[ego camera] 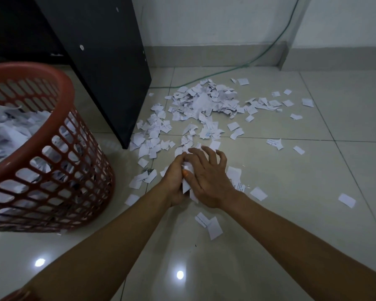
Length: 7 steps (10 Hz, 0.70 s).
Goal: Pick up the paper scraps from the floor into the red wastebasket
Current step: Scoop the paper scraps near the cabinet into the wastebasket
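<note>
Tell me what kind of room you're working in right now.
Probably an office or study corner, indoors: glossy tiled floor, black desk panel, green cable along the white wall, and a red wastebasket already holding torn paper.

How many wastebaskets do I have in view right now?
1: the red wastebasket stands on the floor at the left, beside the black cabinet, already holding paper scraps. Others could sit outside the view.
</note>
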{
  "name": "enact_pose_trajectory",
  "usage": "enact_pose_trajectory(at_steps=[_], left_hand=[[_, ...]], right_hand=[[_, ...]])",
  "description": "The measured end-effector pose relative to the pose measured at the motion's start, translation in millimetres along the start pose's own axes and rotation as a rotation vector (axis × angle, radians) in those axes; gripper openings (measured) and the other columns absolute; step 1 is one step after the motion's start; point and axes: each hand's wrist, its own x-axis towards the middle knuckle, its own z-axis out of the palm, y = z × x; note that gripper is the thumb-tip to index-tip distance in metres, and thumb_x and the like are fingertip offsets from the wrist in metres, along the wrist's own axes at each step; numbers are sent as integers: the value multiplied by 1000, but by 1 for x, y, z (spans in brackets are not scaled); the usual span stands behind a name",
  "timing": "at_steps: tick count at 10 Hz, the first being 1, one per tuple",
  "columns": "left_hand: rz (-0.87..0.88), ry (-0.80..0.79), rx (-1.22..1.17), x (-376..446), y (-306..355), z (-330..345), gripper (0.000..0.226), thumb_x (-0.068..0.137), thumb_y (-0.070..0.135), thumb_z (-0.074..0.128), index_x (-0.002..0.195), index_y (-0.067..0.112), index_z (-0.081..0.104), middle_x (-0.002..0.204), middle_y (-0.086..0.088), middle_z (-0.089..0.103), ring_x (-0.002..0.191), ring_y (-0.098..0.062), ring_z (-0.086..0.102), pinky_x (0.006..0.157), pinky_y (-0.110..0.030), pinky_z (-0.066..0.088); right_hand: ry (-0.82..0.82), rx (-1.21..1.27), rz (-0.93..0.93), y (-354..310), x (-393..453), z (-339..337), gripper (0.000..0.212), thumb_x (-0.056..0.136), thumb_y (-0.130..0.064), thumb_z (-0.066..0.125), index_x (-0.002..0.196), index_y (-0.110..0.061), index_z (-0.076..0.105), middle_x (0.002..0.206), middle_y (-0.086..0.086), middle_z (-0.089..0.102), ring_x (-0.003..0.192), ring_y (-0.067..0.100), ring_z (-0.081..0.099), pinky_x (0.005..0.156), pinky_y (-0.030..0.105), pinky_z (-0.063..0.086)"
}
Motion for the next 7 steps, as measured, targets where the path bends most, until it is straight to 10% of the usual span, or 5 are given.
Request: enact_pose_trajectory(at_steps=[4, 7], left_hand=[[25, -9, 27, 13, -6, -8, 53, 102, 46, 29, 137, 13, 52, 130, -8, 59, 118, -26, 56, 103, -41, 43], [32, 236, 213, 23, -8, -36, 34, 94, 38, 46, 67, 18, 52, 49, 1, 44, 39, -12, 38, 34, -13, 29]], right_hand=[[-39, 62, 121, 6, -4, 6, 76, 86, -74, 2, 153, -37, 5, 162, -2, 8, 148, 24, 2, 112, 46, -7], [-52, 89, 501, 45, -31, 19, 93, 74, -89, 15, 151, -41, -7, 162, 4, -8, 148, 29, -11, 114, 57, -5]])
